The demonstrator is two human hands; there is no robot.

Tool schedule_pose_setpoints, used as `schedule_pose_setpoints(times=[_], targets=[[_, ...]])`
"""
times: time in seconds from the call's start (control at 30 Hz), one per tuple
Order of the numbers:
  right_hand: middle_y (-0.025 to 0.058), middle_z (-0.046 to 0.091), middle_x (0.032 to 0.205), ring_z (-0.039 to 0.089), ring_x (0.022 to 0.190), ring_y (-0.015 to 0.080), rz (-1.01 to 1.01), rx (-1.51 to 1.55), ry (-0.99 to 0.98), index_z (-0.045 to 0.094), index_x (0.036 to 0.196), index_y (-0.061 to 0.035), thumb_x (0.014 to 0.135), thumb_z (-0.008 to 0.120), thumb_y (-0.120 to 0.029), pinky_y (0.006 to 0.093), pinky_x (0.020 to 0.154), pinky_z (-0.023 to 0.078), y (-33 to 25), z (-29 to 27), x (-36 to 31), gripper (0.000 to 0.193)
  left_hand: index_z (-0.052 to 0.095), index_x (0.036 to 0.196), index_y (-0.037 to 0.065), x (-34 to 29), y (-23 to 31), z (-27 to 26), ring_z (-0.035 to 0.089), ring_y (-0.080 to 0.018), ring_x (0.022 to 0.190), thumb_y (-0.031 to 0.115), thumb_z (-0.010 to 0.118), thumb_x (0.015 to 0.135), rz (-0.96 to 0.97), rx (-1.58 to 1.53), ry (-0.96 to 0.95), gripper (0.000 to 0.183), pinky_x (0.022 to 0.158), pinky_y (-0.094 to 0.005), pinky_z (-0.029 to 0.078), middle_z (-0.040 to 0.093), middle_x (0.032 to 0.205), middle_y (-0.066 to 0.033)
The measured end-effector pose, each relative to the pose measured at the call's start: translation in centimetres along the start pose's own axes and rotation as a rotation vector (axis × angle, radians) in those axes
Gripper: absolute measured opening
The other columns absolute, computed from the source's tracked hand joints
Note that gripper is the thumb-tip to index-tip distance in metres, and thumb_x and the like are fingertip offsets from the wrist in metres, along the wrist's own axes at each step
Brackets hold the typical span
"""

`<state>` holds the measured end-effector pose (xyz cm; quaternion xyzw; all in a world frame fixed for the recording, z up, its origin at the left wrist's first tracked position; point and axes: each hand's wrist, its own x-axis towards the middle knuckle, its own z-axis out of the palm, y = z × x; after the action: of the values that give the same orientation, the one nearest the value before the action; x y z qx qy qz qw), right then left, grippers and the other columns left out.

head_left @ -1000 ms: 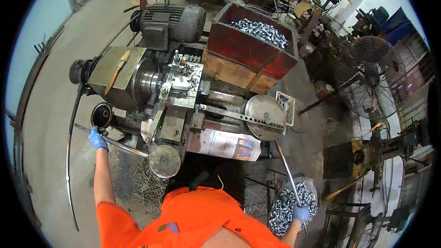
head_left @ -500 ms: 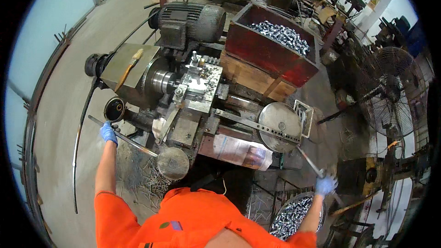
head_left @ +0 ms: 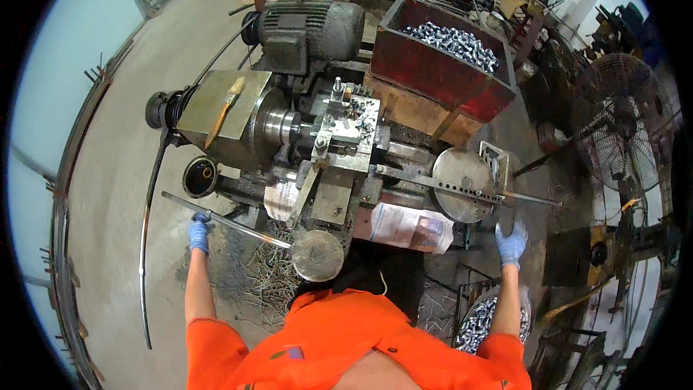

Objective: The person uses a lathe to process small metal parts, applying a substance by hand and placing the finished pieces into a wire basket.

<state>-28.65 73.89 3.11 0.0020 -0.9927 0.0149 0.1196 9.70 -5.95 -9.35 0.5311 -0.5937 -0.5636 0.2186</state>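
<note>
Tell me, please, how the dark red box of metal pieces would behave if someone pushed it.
The dark red box would probably feel heavy, holding many metal pieces. Those loose pieces may shift or rattle. Raised on a wooden base, it might slide or tip if shoved hard.

A brush (head_left: 225, 112) lies on the headstock (head_left: 198, 110), a motor (head_left: 310, 32) behind. Right of the motor, 1 box (head_left: 433, 70) of metal parts (head_left: 455, 43) sits on a crate (head_left: 419, 106). In front, 1 bar (head_left: 245, 228) extends left from a disc (head_left: 317, 255).
</note>
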Motion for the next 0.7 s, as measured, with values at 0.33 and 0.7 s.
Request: schedule_pose_setpoints(times=[0.33, 0.7], targets=[[0.0136, 0.067, 0.082, 0.065, 0.076, 0.024, 0.067, 0.254, -0.06, 0.067, 0.083, -0.0004, 0.068, 0.073, -0.027, 0.0303, 0.074, 0.049, 0.5, 0.4, -10.1, 0.031, 0.061, 0.089, 0.009, -6.6, 4.3, 11.9, 0.059, -0.0347, 0.088, 0.054, 0.05, 0.077, 0.326, 1.37, -0.208, 0.049, 0.07, -0.0435, 0.047, 0.063, 0.092, -0.0183], [0.0146, 0.066, 0.079, 0.065, 0.073, 0.0229, -0.216, 0.544, 0.017, 0.067, 0.083, -0.0007, 0.07, 0.072, -0.028, 0.0322, 0.069, 0.049, -11.5, -8.9, -1.3, 0.03, 0.065, 0.098, 0.014, -7.1, 2.6, 10.6, 0.062, -0.0308, 0.088, 0.037, 0.049, 0.08, 0.356, 1.44, -0.263, 0.033, 0.073, -0.0426, 0.049, 0.063, 0.098, -0.014]])
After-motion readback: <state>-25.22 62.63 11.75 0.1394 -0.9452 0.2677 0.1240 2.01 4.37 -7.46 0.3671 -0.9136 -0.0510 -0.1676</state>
